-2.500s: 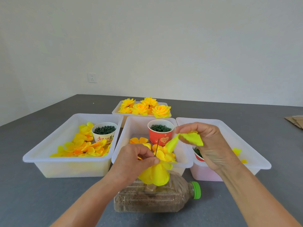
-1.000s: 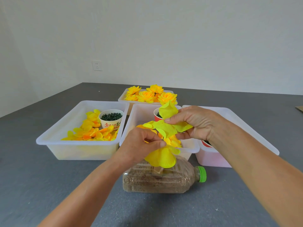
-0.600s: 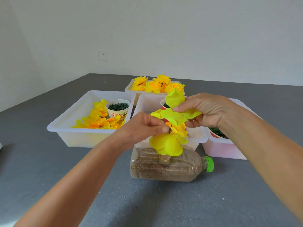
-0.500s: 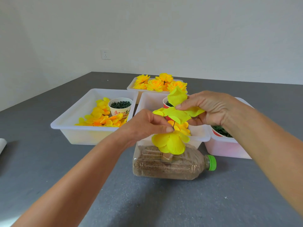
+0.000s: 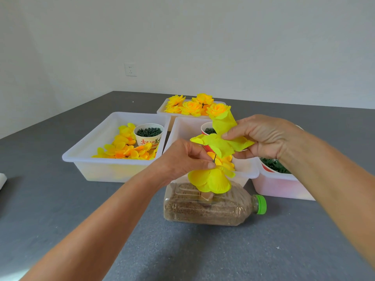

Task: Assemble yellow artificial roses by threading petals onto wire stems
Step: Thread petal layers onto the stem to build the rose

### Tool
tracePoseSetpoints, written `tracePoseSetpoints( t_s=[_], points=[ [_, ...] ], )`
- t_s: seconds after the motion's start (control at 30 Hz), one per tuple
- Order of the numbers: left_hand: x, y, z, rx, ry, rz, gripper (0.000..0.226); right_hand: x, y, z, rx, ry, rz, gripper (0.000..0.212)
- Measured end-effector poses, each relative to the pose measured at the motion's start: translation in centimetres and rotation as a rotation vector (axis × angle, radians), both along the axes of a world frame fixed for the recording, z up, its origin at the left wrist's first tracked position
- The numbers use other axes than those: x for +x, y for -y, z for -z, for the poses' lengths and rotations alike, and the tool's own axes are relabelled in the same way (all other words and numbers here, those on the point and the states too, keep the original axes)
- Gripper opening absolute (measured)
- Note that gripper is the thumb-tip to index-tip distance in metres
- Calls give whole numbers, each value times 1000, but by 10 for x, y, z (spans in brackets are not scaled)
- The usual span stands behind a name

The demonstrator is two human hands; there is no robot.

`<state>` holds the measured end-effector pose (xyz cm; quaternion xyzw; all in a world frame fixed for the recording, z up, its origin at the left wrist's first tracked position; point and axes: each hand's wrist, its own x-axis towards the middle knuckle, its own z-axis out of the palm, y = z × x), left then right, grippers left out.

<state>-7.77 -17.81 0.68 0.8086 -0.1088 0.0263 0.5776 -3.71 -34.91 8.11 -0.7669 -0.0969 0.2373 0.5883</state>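
**Petals meet wire over a grey bench**

A grey bench (image 5: 60, 230) carries four white plastic bins; the left bin (image 5: 89, 159) holds loose yellow-orange petals (image 5: 125, 149) and a paper cup (image 5: 148, 134) of dark green pieces, while the far bin (image 5: 162, 110) holds finished yellow roses (image 5: 194, 105). In front lies a grain-filled bottle (image 5: 203, 209) on its side, green cap to the right. Above it, the right hand (image 5: 263, 136) pinches a bright yellow petal piece (image 5: 223, 142) between thumb and fingers. The left hand (image 5: 182, 159) has its grip closed, thumb and fingertips pinching the thin wire stem (image 5: 214, 157) just above a partly built rose (image 5: 211, 179).
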Motion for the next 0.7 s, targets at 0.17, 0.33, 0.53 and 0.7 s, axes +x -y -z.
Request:
tracePoseSetpoints(
  t_s=[0.17, 0.33, 0.53, 0.7],
  points=[
    [0, 0, 1, -3, 11, -11, 4, -1, 0, 3, -23, 59, 39, 13],
    [0, 1, 1, -4, 32, -25, 30, -3, -4, 3, 6, 131, 125, 19],
    [-2, 1, 2, -17, 21, 1, 11, -2, -7, 4, -108, 100, 100, 11],
    [-3, 2, 2, -4, 21, -64, 14, -5, -8, 13, -61, 47, 89, 13]
  ],
)
